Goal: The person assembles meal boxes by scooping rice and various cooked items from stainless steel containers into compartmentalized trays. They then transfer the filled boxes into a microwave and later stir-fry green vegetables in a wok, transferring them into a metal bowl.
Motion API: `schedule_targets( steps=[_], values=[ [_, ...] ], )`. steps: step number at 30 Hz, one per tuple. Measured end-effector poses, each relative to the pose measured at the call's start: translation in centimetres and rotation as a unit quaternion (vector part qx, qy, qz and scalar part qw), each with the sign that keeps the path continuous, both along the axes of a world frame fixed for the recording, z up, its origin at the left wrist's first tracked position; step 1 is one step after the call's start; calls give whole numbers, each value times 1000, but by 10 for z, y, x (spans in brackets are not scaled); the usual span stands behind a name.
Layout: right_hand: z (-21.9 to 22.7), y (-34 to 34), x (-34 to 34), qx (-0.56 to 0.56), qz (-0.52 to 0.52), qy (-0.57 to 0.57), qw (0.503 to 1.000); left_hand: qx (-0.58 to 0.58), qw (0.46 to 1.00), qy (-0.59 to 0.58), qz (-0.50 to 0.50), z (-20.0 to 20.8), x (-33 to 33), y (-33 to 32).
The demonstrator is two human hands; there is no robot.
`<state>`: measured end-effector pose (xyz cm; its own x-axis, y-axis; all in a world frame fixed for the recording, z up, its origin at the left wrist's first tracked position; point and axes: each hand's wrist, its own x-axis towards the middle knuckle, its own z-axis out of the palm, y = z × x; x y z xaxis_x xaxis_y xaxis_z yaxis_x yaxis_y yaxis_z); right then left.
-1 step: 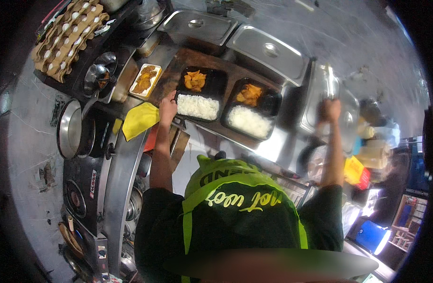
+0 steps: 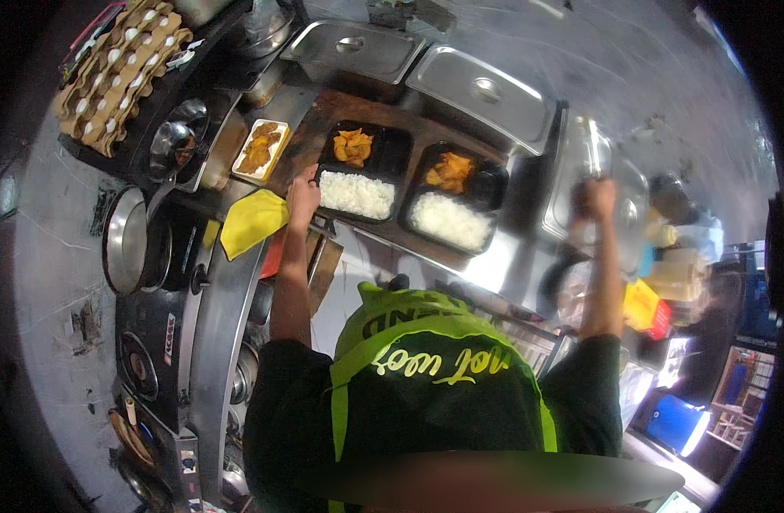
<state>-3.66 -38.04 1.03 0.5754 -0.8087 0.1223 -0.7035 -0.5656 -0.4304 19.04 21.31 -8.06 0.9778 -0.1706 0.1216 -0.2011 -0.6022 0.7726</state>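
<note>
My left hand (image 2: 304, 198) is at the left edge of a black meal tray (image 2: 390, 158), fingers bent and closed against its rim. White rice (image 2: 356, 195) fills the near part of this tray, with orange-brown food pieces (image 2: 352, 147) behind it. A second black tray (image 2: 489, 184) to the right holds rice (image 2: 450, 222) and similar pieces (image 2: 449, 173). Both rest on a brown board (image 2: 308, 137). Farther right, my right hand (image 2: 600, 198) is over a steel lid (image 2: 571, 184). Motion blur and shadow hide its fingers and anything in them.
Left of the board are a small white-and-yellow food container (image 2: 261, 150) and a yellow cloth (image 2: 253, 224). Two lidded steel pans (image 2: 353, 44) line the back. A frying pan (image 2: 125, 235), burner (image 2: 138, 363) and egg cartons (image 2: 118, 77) are at the left.
</note>
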Motion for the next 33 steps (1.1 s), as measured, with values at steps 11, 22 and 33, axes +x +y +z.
schedule_targets(
  steps=[11, 22, 33],
  values=[
    [-14, -20, -11, 5, 40, 15, 999, 127, 992, 3, 19, 22, 2, -25],
    [51, 40, -40, 225, 42, -96, 969, 92, 958, -272, 25, 112, -4, -139],
    [99, 128, -69, 535, 54, -271, 799, 256, 850, -352, -296, 106, 61, -362]
  ],
)
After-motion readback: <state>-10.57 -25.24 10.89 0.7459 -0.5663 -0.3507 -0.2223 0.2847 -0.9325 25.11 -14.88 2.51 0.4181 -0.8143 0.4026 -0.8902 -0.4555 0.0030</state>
